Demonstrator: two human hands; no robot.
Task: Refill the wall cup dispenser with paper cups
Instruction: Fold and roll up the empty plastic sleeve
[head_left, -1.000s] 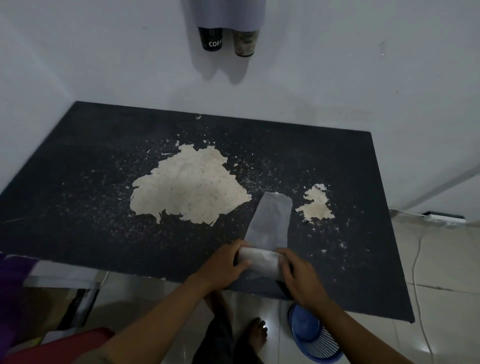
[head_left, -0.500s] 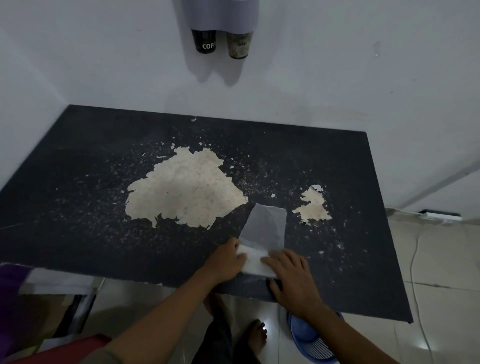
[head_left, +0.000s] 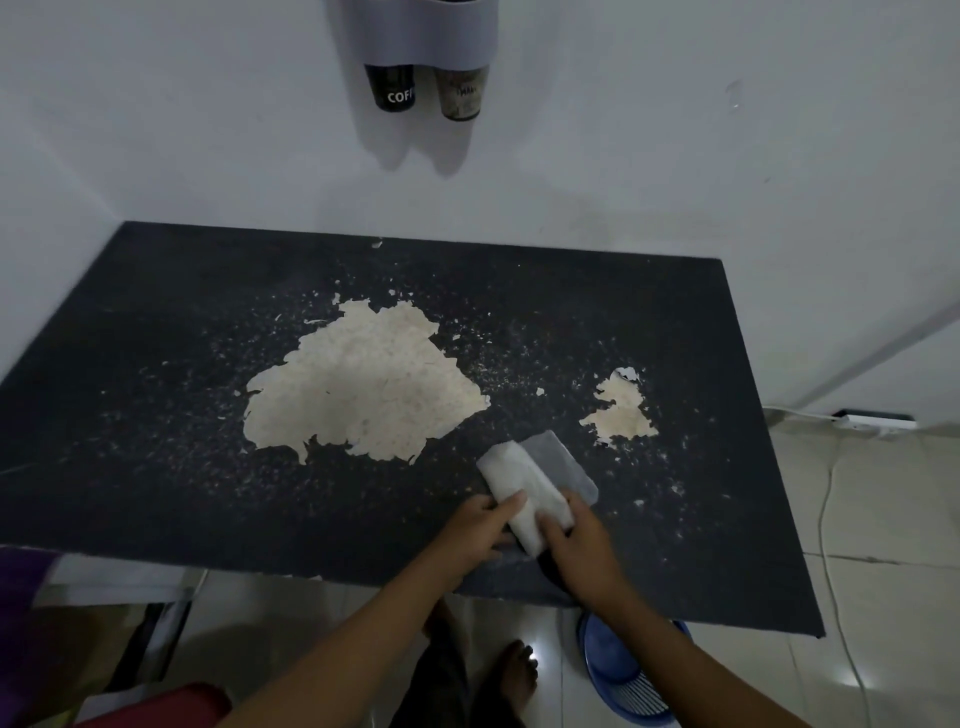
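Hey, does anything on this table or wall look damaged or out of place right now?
Yes. The black table top has peeled: a big pale patch at the middle, a smaller one to its right, flakes scattered around. In the wall dispenser, both cups poke out below.

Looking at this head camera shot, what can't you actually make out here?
- Wall dispenser: cut off by the top edge, so its fill level is unknown.
- Black cup: print reads only "COF", the rest turns out of sight.
- Brown cup: print too blurred to read.
- Plastic sleeve: held by left hand and right hand; whether anything is inside cannot be told.
- Blue basket: partly hidden by the table and right arm.
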